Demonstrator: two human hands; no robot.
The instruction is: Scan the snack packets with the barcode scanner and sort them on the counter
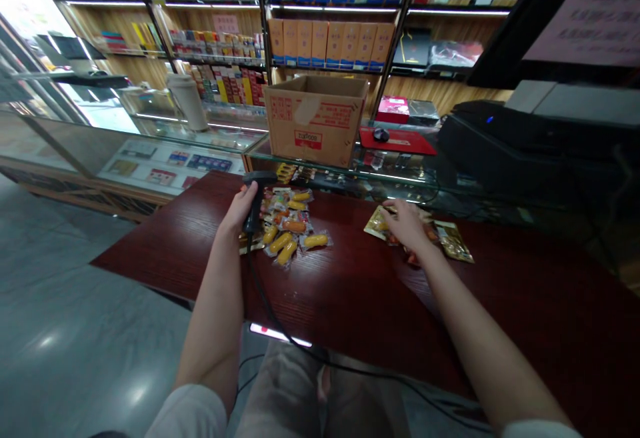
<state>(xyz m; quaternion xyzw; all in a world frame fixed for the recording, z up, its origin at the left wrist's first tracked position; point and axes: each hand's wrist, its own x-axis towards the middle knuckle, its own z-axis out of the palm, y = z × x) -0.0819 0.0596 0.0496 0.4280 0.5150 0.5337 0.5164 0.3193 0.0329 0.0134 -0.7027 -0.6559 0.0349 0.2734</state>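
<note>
My left hand (240,208) is wrapped round a black handheld barcode scanner (256,205), held over the left part of the dark red wooden tabletop (340,291). The scanner's cable runs down across the table edge. Beside it lies a pile of small wrapped snacks, with yellow sausage-shaped ones (286,251) and an orange one (294,226) in clear film. To the right, my right hand (404,225) is closed over a gold snack packet (375,223), its fingertips partly hidden. Reddish-brown packets are partly covered by that hand, and another gold packet (454,241) lies by the wrist.
An open cardboard box (315,125) stands on the glass counter behind the table. Nearby are a mouse (381,135) on a red mat (410,142), a white tumbler (187,101) and a black machine (495,138). A lit phone (280,335) shows below the table's front edge.
</note>
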